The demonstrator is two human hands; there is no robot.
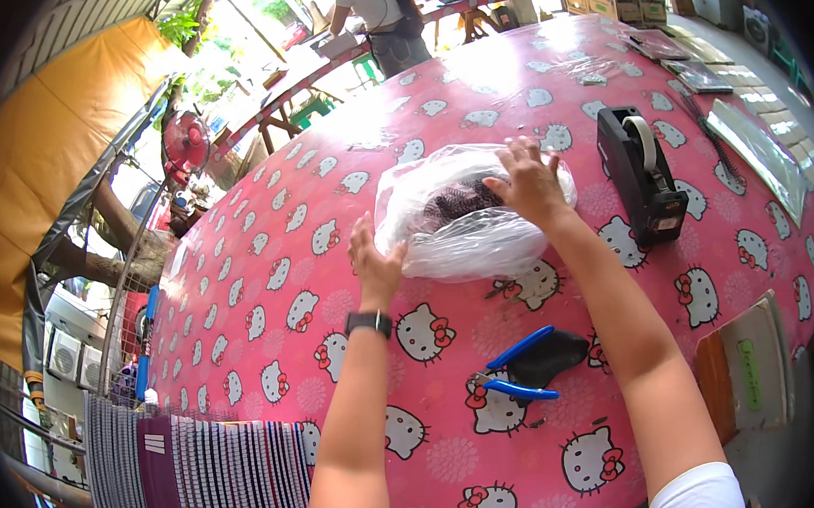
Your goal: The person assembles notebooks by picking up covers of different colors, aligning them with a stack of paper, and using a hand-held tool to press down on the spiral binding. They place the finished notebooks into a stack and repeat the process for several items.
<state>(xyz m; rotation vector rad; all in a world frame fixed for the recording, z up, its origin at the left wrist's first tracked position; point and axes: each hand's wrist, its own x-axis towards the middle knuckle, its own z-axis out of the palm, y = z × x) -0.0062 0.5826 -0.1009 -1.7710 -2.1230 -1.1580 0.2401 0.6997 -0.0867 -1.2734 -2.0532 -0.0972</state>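
A clear plastic bag (468,250) lies bunched on the pink patterned tablecloth, with dark, textured contents (455,203) showing through its middle; what they are I cannot make out. My left hand (375,258), with a black watch on the wrist, rests at the bag's left side, fingers apart. Over the bag's right edge, my right hand (529,183) is spread with its fingers stretched out. Neither hand grips anything that shows. Nearer me lie blue-handled pliers (520,378) beside a small black object (548,357).
To the right stands a black tape dispenser (642,176). Flat plastic packets (758,149) line the table's right edge, near a worn folder (750,362). Striped cloth (238,469) hangs at the lower left. A red fan (186,140) and another person (386,19) are beyond the table.
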